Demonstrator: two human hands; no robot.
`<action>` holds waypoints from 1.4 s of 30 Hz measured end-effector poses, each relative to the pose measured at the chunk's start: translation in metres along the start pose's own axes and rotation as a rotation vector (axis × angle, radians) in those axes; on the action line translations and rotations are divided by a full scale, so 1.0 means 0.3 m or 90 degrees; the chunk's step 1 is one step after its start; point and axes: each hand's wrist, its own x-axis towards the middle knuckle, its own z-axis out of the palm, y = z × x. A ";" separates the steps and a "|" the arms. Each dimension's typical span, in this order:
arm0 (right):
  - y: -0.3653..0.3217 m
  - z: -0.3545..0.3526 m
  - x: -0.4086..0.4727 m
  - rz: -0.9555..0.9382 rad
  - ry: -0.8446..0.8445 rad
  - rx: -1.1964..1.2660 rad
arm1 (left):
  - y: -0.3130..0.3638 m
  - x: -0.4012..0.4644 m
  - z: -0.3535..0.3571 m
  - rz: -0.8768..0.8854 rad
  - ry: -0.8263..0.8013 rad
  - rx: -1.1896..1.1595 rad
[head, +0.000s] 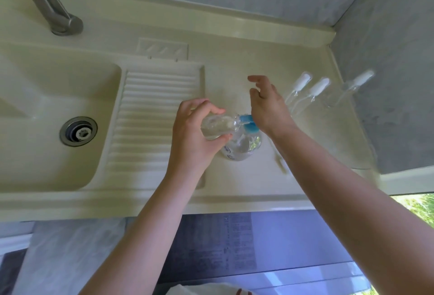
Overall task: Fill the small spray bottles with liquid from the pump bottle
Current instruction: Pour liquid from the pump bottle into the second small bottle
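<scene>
A clear pump bottle (pixel 244 146) with a blue pump head (pixel 247 122) stands on the counter right of the draining board. My left hand (pixel 195 130) grips a small clear spray bottle (pixel 217 126), tilted, with its open neck against the blue spout. My right hand (pixel 267 104) presses its palm heel on the pump head, fingers spread and loose. Three more small spray bottles (pixel 303 85) with white caps stand or lean on the counter at the right. A small white spray cap (pixel 283 164) lies on the counter near my right forearm.
A cream sink (pixel 47 116) with a steel drain lies at the left, a grey tap (pixel 54 12) behind it. The ribbed draining board (pixel 150 116) sits between sink and bottles. Grey tiled walls (pixel 387 83) close in at the back and right. The counter's front edge is near me.
</scene>
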 end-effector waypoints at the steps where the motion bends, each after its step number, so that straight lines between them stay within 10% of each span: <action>1: 0.001 0.000 -0.003 -0.005 0.004 -0.014 | -0.002 0.000 -0.001 0.001 -0.003 0.001; 42: -0.010 -0.014 -0.006 -0.061 0.053 -0.009 | 0.008 -0.001 -0.005 -0.025 -0.001 -0.055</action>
